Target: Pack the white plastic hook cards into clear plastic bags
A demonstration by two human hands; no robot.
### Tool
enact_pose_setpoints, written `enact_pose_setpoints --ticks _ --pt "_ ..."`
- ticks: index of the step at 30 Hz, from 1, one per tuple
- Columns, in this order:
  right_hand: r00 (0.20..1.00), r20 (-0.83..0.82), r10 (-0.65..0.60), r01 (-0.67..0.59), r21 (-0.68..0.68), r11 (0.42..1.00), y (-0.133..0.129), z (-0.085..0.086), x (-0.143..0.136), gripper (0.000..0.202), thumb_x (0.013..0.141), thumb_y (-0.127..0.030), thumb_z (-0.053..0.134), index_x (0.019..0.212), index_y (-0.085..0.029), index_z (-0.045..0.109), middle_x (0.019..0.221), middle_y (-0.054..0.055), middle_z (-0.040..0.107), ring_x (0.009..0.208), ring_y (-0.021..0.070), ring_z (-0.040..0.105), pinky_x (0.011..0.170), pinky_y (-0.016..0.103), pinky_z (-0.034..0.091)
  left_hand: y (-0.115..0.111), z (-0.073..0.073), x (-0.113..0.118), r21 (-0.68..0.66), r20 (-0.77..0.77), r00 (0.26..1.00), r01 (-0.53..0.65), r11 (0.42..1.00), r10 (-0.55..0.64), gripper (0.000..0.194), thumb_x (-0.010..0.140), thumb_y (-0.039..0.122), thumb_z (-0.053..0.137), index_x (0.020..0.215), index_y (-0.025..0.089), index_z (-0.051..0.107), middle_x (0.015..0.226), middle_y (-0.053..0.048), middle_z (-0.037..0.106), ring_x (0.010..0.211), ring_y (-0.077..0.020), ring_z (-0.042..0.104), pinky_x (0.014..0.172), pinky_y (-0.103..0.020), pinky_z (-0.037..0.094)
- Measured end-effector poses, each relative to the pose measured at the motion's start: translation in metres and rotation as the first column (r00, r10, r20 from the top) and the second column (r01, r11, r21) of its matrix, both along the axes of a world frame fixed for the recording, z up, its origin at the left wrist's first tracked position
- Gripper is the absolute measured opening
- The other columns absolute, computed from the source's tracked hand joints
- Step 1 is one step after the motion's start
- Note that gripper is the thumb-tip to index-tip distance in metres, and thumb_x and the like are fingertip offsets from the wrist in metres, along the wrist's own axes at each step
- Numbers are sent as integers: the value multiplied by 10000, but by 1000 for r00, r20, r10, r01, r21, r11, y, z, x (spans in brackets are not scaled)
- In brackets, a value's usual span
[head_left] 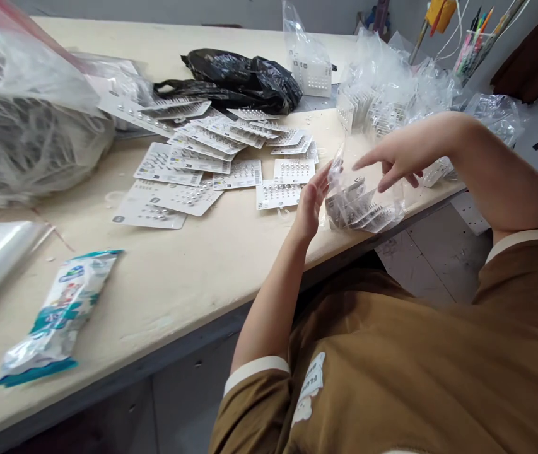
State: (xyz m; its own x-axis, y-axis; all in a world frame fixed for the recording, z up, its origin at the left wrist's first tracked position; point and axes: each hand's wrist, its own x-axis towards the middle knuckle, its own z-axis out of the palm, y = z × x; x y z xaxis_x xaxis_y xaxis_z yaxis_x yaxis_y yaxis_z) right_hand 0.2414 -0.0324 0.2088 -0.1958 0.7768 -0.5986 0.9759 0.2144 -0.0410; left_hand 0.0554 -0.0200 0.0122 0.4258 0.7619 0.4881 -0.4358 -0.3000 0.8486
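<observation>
the table bears a blurrily lettered packet, left hand's grip pinching clear bag, right hand spread empty.

Surface: plain cream, with a grey near edge. Cards, mid-surface: white, patterned with rows of silvery dots; small dark-grey and black printed marks. Bag at the near edge, towards the right end: colourless, its cards showing greyish-white. Bundle towards the far edge: glossy black. Sack at the left edge: cloudy white over mottled grey; red above. Wrapper by the near edge, left part: white and silver, teal ends and patches, reddish print. Shirt: brown, cream cuff bands, whitish-blue chest motif.
</observation>
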Motion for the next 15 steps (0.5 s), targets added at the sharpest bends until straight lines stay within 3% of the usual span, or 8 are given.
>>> enact_pose_setpoints --ticks 3,5,7,10,13,15 --pt "995 96 -9 9 2 1000 1 -3 -17 1041 798 -761 634 1588 -161 318 904 91 785 966 301 726 874 386 512 -7 -25 -3 -103 -57 996 -73 992 67 741 901 802 418 1402 286 593 1543 -84 516 1464 -346 441 1210 -563 360" --pt "996 82 28 -33 54 998 1 -6 -21 992 828 -780 568 1568 -154 358 880 99 777 956 309 719 863 395 515 -13 -39 1 -172 -63 990 -138 975 129 641 909 713 516 1347 262 638 1497 -86 567 1449 -344 463 1213 -551 361" --pt "997 45 68 -72 77 994 2 -7 -21 827 888 -759 478 1485 -187 497 932 102 771 946 303 714 858 408 523 -18 -48 9 -221 -49 973 -229 948 224 540 899 625 595 1259 234 692 1405 -93 644 1394 -333 528 1201 -529 384" --pt "993 -74 90 -92 -18 996 8 -9 -14 617 967 -659 394 1348 -238 635 1109 81 752 994 273 709 876 409 538 -21 -52 18 -231 -41 944 -327 916 326 449 898 566 636 1166 218 729 1276 -93 721 1272 -297 632 1154 -482 449" --pt "976 -205 78 -112 -163 980 16 -9 -5 502 972 -562 465 1366 -291 619 1222 43 726 1018 237 713 861 384 557 -21 -51 23 -205 -34 922 -383 901 385 446 905 595 627 1120 222 741 1232 -82 742 1226 -267 661 1125 -433 481" --pt "967 -248 65 -114 -187 976 20 -10 2 488 945 -536 532 1366 -306 620 1232 36 727 981 222 725 831 377 568 -21 -51 25 -215 -33 910 -411 886 414 468 904 622 614 1107 221 743 1220 -82 746 1220 -260 664 1115 -421 488"
